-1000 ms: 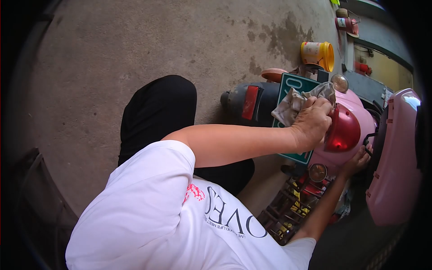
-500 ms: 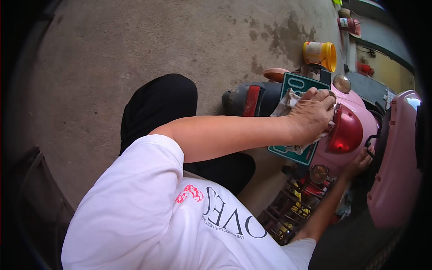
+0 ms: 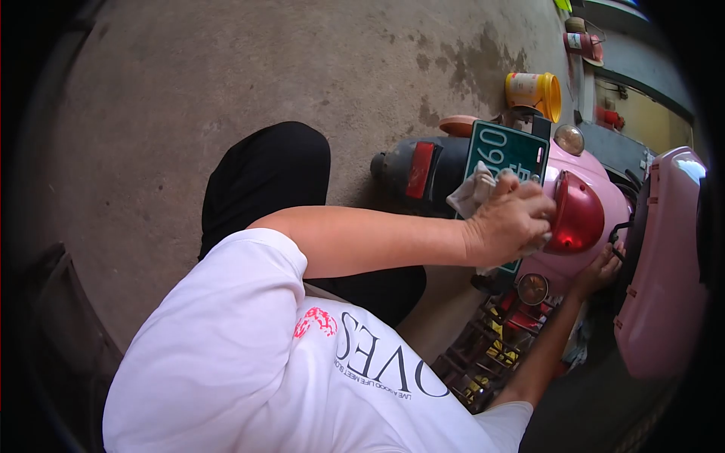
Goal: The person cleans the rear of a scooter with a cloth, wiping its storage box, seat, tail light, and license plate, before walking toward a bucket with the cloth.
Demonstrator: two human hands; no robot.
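Note:
My left hand [image 3: 513, 223] is closed on a crumpled whitish cloth [image 3: 472, 195], pressed over the lower part of a green number plate [image 3: 510, 143]. The plate is at the rear of a pink scooter [image 3: 585, 166], beside its domed red tail light [image 3: 578, 214]. My right hand [image 3: 599, 270] is at the far side of the tail light, its fingers curled at a thin black bar [image 3: 621, 230] near the raised pink seat or lid part [image 3: 664, 264]. Part of the plate and cloth is hidden by my left hand.
A yellow bucket [image 3: 532, 92] stands on the concrete floor [image 3: 264, 68] beyond the scooter. Round lamps [image 3: 533, 288] flank the tail light. A dark rack [image 3: 472, 362] with yellow items lies below, and a red bucket [image 3: 578, 43] is at the upper right.
My left hand has moved with the cloth down along the plate, toward its lower end, uncovering more of the upper characters. My right hand has stayed in place.

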